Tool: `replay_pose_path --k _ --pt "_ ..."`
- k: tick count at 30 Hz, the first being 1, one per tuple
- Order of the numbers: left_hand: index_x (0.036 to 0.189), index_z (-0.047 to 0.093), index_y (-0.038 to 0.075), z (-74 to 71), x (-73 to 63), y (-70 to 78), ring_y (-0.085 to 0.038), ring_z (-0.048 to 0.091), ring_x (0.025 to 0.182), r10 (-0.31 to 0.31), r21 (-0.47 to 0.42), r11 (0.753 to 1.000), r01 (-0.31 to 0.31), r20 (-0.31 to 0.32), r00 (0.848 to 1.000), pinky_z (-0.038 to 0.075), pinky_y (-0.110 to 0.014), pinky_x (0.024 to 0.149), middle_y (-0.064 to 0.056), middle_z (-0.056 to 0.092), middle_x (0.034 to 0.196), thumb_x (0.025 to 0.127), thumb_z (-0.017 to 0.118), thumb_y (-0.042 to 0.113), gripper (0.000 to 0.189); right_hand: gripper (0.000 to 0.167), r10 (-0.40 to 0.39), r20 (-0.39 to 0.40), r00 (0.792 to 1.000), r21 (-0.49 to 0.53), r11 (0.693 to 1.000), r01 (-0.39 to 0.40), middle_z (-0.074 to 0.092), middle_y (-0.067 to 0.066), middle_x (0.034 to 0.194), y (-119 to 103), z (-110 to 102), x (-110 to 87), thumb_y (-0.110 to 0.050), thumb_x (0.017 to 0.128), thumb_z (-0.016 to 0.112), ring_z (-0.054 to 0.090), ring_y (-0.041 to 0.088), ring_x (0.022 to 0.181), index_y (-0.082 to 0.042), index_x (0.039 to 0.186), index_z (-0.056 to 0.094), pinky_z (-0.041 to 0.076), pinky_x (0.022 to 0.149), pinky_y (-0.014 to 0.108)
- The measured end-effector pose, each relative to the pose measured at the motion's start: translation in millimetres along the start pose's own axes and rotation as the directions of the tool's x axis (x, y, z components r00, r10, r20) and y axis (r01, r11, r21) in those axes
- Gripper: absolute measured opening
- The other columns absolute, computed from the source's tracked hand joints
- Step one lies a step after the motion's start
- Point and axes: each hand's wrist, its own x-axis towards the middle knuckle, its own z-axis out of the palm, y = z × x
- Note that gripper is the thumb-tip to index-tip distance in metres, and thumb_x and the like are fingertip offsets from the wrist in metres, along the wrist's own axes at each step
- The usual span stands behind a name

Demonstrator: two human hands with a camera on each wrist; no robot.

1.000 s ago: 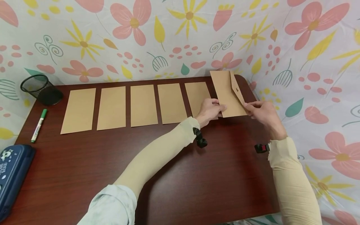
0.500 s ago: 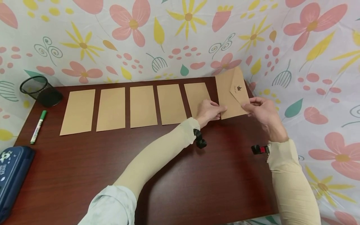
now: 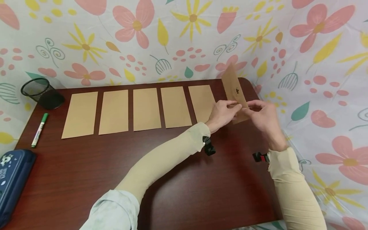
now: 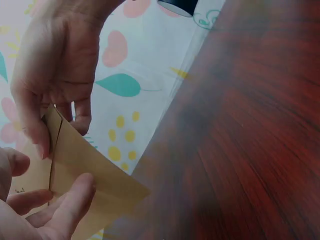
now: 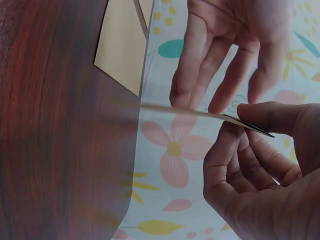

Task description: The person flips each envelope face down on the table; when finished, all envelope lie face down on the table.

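A kraft-paper envelope (image 3: 232,84) with a small dark crown print stands tilted up on edge at the table's far right. My right hand (image 3: 265,119) pinches its near right edge between thumb and fingers. That edge shows thin in the right wrist view, between the thumb (image 5: 272,117) and the curled fingers. My left hand (image 3: 222,113) is at the lower part of the envelope, its fairly straight fingers (image 4: 75,200) against the flap side. The flap's edge runs as a dark line beneath those fingers in the left wrist view.
Several flat brown envelopes (image 3: 146,108) lie in a row along the table's back. A black mesh pen cup (image 3: 49,94), a green-capped marker (image 3: 39,130) and a blue pencil case (image 3: 15,182) are on the left. Flower-patterned cloth (image 3: 192,41) borders the back and right.
The envelope has been turned from facing up to standing steeply on edge. My left hand has moved right, from its left edge to the flap side; the right hand shifted slightly left.
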Motion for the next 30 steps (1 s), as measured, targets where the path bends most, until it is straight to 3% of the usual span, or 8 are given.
replay_pose_path --k 6,10,14,18,22,26,30 --pt "0.124 0.082 0.008 -1.3 -1.1 0.5 -0.021 0.085 0.086 -0.037 -0.205 0.978 0.034 -0.007 0.999 0.066 -0.024 0.076 -0.011 0.086 0.105 0.103 0.078 0.033 0.033 0.032 -0.048 0.039 0.998 -0.024 0.999 0.049 0.063 -0.033 0.082 -4 4 -4.5 -0.023 0.099 0.077 0.061 -0.004 0.083 -0.001 0.122 0.08 0.05 0.068 0.013" --pt "0.107 0.087 0.01 -3.0 -2.2 -0.2 -0.006 0.08 0.079 -0.042 -0.182 0.983 0.032 -0.053 0.998 0.06 -0.017 0.068 -0.003 0.086 0.089 0.098 0.083 0.035 0.027 0.031 -0.063 0.069 0.996 -0.019 0.998 0.064 0.066 -0.031 0.083 -4 6 -7.1 -0.02 0.096 0.081 0.064 -0.005 0.077 -0.001 0.121 0.079 0.052 0.066 0.015" --pt "0.102 0.087 0.01 -4.0 -2.3 0.0 0.0 0.066 0.07 -0.04 -0.121 0.992 0.029 -0.087 0.995 0.048 -0.016 0.058 0.0 0.084 0.083 0.095 0.086 0.031 0.022 0.039 -0.05 0.105 0.993 0.052 0.998 0.044 0.07 -0.03 0.081 -4 9 -7.3 -0.02 0.091 0.088 0.068 -0.007 0.076 0.001 0.123 0.078 0.054 0.069 0.014" --pt "0.106 0.084 0.001 -2.9 -1.2 -0.8 -0.003 0.069 0.065 -0.069 -0.209 0.977 0.051 -0.078 0.995 0.055 -0.016 0.059 -0.01 0.085 0.09 0.095 0.082 0.011 0.015 0.046 -0.028 0.148 0.989 0.131 0.991 0.009 0.072 -0.03 0.081 -3 12 -5.8 -0.016 0.092 0.089 0.07 -0.008 0.08 0.004 0.13 0.075 0.056 0.073 0.011" --pt "0.109 0.082 -0.006 -2.3 0.2 -2.8 -0.009 0.073 0.066 -0.092 -0.286 0.956 0.068 -0.071 0.993 0.064 -0.023 0.066 -0.019 0.085 0.099 0.094 0.077 -0.001 0.016 0.038 -0.05 0.142 0.989 0.092 0.995 0.037 0.072 -0.03 0.087 1 12 -4.5 -0.015 0.097 0.083 0.067 -0.01 0.085 0.003 0.129 0.076 0.055 0.074 0.009" --pt "0.11 0.081 -0.005 -3.0 0.9 -4.0 -0.013 0.074 0.066 -0.102 -0.241 0.967 0.077 -0.094 0.99 0.064 -0.025 0.066 -0.018 0.084 0.097 0.094 0.077 -0.001 0.017 0.033 -0.073 0.062 0.995 -0.038 0.996 0.075 0.078 -0.004 0.102 8 12 -0.8 -0.017 0.1 0.078 0.062 -0.009 0.084 0.001 0.128 0.077 0.05 0.072 0.007" --pt "0.112 0.08 -0.003 -4.2 1.9 -5.4 -0.03 0.081 0.076 -0.125 -0.212 0.972 0.1 -0.109 0.986 0.054 -0.021 0.057 -0.016 0.083 0.093 0.094 0.076 -0.001 0.018 0.047 -0.011 0.013 1.0 -0.113 0.994 0.012 0.071 0.021 0.123 18 11 7.8 -0.028 0.102 0.075 0.062 0.008 0.098 0.004 0.137 0.069 0.044 0.075 0.008"
